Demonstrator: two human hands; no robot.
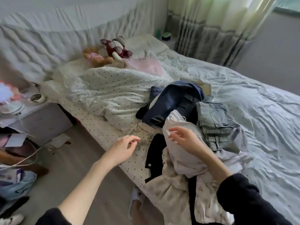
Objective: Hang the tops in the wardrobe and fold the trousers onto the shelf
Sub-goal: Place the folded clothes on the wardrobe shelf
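My left hand (124, 147) hovers over the near edge of the bed (259, 111), fingers loosely apart, holding nothing. My right hand (183, 137) rests its relaxed, spread fingers on a white top (180, 153) in the clothes pile; dark jeans (175, 101) and light jeans (214, 120) lie just beyond.

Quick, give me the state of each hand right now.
Left hand: open, fingers relaxed, holding nothing, above the edge of the bed.
Right hand: open, fingers spread loosely over the white garment, not gripping it.
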